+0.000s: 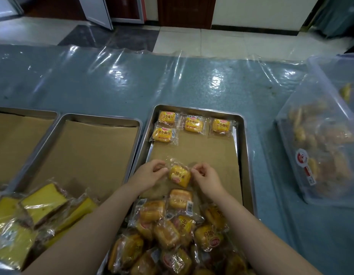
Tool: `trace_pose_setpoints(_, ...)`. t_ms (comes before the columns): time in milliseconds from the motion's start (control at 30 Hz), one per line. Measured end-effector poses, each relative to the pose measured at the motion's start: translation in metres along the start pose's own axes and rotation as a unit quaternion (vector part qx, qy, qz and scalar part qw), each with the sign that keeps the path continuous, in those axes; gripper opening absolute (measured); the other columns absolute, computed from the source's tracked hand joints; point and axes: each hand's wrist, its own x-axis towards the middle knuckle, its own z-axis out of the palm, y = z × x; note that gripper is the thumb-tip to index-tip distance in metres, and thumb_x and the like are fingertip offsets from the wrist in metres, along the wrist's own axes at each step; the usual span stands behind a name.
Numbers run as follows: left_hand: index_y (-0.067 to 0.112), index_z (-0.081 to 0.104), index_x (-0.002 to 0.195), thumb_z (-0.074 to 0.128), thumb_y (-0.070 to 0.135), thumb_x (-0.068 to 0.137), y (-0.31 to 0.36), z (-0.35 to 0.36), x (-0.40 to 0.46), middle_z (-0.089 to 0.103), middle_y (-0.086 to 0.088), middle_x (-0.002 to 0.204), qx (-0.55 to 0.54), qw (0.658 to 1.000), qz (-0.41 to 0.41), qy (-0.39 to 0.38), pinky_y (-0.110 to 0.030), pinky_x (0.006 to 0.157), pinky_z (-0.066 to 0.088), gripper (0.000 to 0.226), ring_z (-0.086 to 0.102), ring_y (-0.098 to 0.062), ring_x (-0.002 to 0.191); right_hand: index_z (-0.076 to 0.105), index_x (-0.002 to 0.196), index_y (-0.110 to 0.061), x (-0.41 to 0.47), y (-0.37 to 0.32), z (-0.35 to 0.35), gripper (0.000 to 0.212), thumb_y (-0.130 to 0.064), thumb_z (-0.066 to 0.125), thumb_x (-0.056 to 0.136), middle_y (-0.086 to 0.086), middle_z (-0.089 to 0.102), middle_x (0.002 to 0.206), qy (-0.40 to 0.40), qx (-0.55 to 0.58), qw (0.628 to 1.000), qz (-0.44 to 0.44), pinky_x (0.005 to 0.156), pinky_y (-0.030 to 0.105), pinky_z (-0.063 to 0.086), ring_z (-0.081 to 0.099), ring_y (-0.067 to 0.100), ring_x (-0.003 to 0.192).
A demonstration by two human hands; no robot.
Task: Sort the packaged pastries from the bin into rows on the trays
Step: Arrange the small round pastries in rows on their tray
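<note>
A blue tabletop under wrinkled clear plastic carries three metal trays lined with brown paper. On the right tray four packaged pastries lie flat at the far end — three in the back row, one in front of the leftmost. Over the tray's middle, the left hand and right hand pinch opposite wrapper edges of one yellow pastry, fingers curled on the film. A loose pile of pastries covers the near end. Wrapped yellow cake slices lie on the middle tray. The clear bin sits at the right, pastries inside.
</note>
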Motion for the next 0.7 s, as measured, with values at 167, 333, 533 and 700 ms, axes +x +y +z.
trace_pose_setpoints(167,0.025,0.049,0.137,0.059,0.032,0.095,0.003,0.009,-0.005,0.052,0.006,0.131,0.044,0.999,0.018,0.009,-0.024,0.096,0.046,0.044,0.053,-0.005,0.113,0.059,0.087,-0.018,0.005,0.009,-0.015,0.025,-0.041,0.054,0.096,0.003,0.071,0.077,0.07,-0.095,0.988,0.101,0.071,0.042,0.059,0.068,0.021,0.071)
trace_pose_setpoints(333,0.035,0.047,0.139,0.052,0.035,0.097,0.02,0.031,-0.012,0.05,0.01,0.128,0.113,0.99,0.076,-0.035,-0.028,0.098,0.045,0.042,0.05,-0.007,0.116,0.061,0.079,-0.019,-0.007,-0.004,-0.025,0.033,-0.045,0.051,0.097,0.002,0.069,0.073,-0.024,-0.228,0.97,0.083,0.058,0.032,0.052,0.065,0.018,0.067)
trace_pose_setpoints(533,0.039,0.025,0.151,0.038,0.036,0.103,0.033,0.043,-0.003,0.028,0.004,0.156,0.244,0.962,0.106,-0.058,-0.037,0.115,0.021,0.05,0.02,-0.02,0.143,0.065,0.08,-0.012,-0.026,-0.021,-0.033,0.039,-0.04,0.048,0.1,-0.001,0.065,0.06,-0.227,-0.251,0.941,0.018,0.058,0.029,0.053,0.063,0.011,0.053)
trace_pose_setpoints(700,0.044,0.017,0.151,0.038,0.028,0.102,0.037,0.039,0.013,0.021,0.0,0.159,0.378,0.913,0.147,-0.036,-0.046,0.116,0.022,0.057,0.017,-0.024,0.144,0.063,0.118,-0.027,-0.01,-0.012,-0.044,0.024,-0.029,0.049,0.099,-0.007,0.063,0.114,-0.027,-0.292,0.94,-0.173,0.092,0.033,0.051,0.057,0.01,0.104)
